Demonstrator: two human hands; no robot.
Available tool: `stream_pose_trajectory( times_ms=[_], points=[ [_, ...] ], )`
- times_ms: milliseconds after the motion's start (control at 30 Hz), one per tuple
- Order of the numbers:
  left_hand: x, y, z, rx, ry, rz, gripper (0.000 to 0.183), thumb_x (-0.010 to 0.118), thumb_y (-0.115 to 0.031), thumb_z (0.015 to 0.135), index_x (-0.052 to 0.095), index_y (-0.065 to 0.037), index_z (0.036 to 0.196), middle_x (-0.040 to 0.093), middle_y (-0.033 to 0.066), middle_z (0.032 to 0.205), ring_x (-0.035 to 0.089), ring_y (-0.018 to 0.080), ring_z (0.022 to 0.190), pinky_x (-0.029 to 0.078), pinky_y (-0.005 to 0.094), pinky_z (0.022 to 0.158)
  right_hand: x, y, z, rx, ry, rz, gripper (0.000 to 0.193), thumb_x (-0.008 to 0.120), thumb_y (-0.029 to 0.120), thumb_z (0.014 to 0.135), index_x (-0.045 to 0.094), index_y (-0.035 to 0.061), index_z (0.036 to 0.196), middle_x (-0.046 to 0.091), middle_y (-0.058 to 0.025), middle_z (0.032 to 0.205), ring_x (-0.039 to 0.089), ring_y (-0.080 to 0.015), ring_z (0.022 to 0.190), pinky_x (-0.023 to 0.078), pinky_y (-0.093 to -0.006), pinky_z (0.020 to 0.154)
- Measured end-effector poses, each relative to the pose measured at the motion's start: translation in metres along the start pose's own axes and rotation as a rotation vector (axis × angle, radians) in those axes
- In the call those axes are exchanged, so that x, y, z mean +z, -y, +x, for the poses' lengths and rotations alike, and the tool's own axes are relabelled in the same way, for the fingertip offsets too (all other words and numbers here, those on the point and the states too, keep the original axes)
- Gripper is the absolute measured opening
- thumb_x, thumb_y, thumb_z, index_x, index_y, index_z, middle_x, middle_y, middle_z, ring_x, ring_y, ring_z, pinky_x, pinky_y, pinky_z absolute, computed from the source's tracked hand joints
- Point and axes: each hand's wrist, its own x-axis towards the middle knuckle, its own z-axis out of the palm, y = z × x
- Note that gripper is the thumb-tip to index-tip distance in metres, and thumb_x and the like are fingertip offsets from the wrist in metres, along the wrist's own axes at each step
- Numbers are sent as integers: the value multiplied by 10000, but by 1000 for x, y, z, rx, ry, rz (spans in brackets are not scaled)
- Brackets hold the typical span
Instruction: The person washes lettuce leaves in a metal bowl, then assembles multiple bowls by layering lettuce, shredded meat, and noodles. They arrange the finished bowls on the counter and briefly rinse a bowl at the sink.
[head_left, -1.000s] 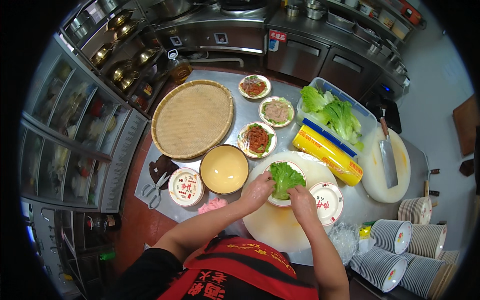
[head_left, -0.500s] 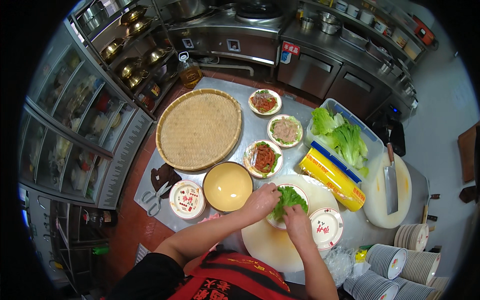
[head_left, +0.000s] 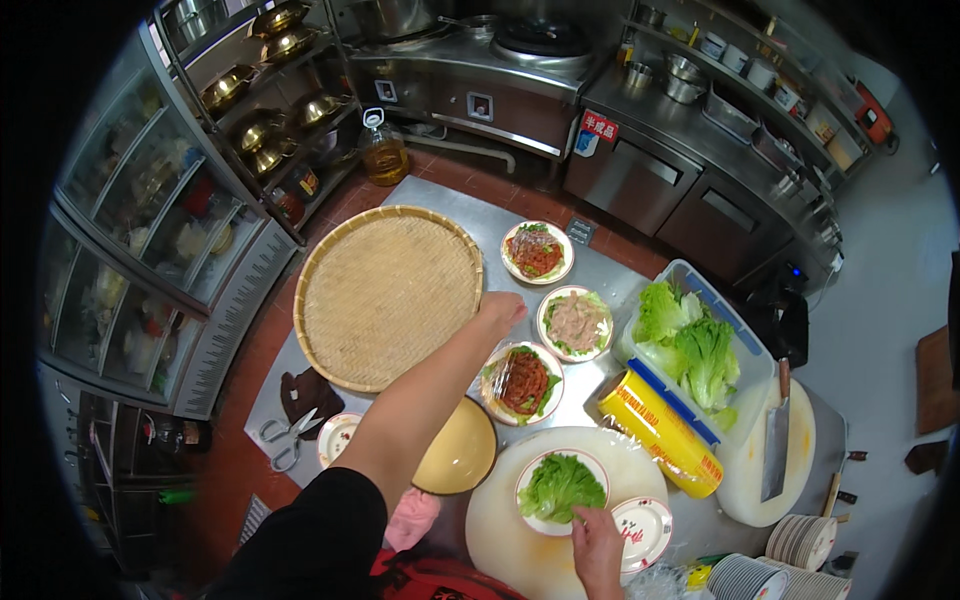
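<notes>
A white plate (head_left: 524, 508) on the round cutting board (head_left: 492, 502) bears green lettuce (head_left: 562, 487). My right hand (head_left: 597, 545) is at the plate's near right side, its bent fingers closed at the edge of the lettuce. My left arm reaches far forward across a yellow-lined bowl (head_left: 465, 450), partly covering it. My left hand (head_left: 502, 312) is beside the right rim of the woven bamboo tray (head_left: 385, 295); its fingers are mostly hidden. Near it are a plate of pale meat (head_left: 577, 322), a plate of reddish meat strips (head_left: 526, 385) under film, and another reddish one (head_left: 536, 252) behind.
Right of the board are an unloaded plate (head_left: 640, 532), a yellow film box (head_left: 660, 432) and a lettuce tub (head_left: 752, 365). A cleaver (head_left: 776, 450) lies on a second board (head_left: 800, 425). Scissors (head_left: 287, 440) and a dark cloth (head_left: 308, 396) lie left; plate stacks (head_left: 745, 577) stand lower right.
My left hand has left the lettuce and reached forward beside the bamboo tray. My right hand remains at the lettuce, on its near right edge. The whole view has shifted slightly.
</notes>
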Motion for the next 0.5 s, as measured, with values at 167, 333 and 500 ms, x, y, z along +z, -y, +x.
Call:
stream_pose_trajectory(
  times_ms=[167, 333, 500],
  points=[
    [45, 1, 35, 16, -170, -255, 115, 569, 22, 844, 565, 7, 958, 608, 107, 840, 586, 188, 648, 502, 262, 502, -11, 21, -4, 93, -4, -23, 174, 571, 101, 898, 629, 6, 1032, 620, -221, 988, 593, -380, 898, 482, -417, 792],
    [58, -1, 37, 133, -272, -214, 182, 599, 8, 835, 534, 4, 1005, 594, 130, 925, 606, 212, 708, 545, 286, 540, -13, 23, -1, 116, -55, -22, 147, 583, 82, 888, 625, 5, 1005, 621, -210, 941, 591, -401, 885, 485, -434, 759],
    [33, -23, 23, 236, -266, -1, 168, 643, -22, 783, 565, 5, 930, 610, 118, 840, 616, 203, 657, 547, 301, 516, -19, 29, 8, -22, -85, -129, 112, 608, 71, 861, 623, 0, 947, 625, -201, 899, 611, -373, 840, 500, -424, 712]
  ],
)
